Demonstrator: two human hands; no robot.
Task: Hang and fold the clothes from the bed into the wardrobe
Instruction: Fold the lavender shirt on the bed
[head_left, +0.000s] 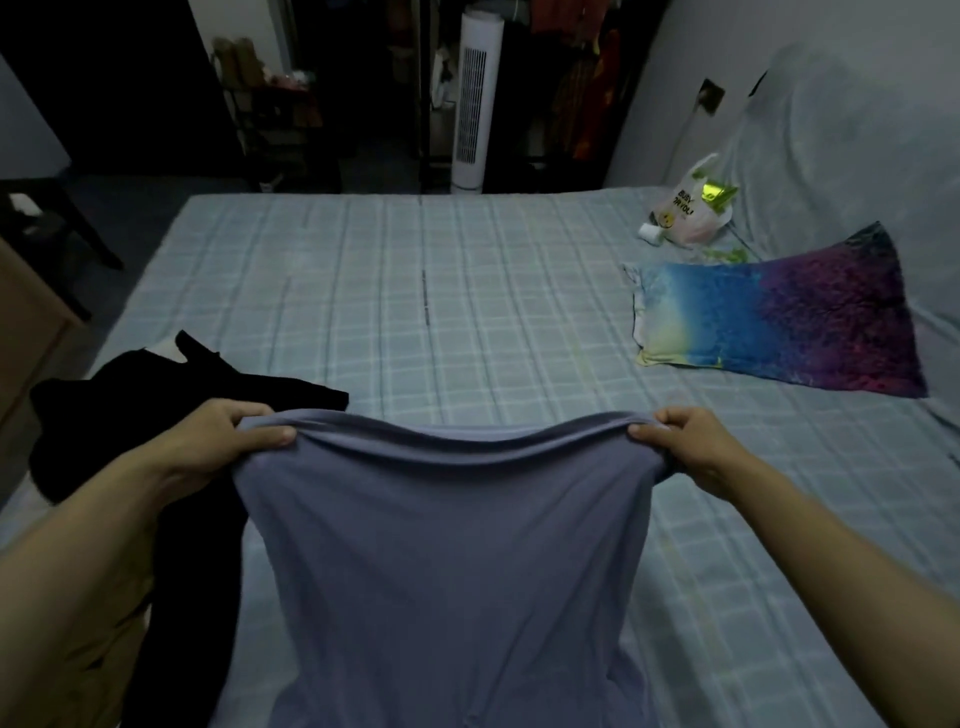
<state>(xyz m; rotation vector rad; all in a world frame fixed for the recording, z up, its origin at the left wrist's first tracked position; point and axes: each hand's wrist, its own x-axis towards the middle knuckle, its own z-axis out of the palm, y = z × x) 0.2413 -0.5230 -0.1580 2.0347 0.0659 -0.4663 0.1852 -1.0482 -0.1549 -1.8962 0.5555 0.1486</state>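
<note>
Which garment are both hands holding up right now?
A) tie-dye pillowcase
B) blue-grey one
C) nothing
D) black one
B: the left hand and right hand each pinch a top corner of the blue-grey garment; the black garment lies on the bed.

A dim home bedroom: a wide bed under a checked sheet carries a colourful pillow and a plastic bag. Beyond its far edge stand a white tower fan and an open wardrobe with hanging clothes.
</note>
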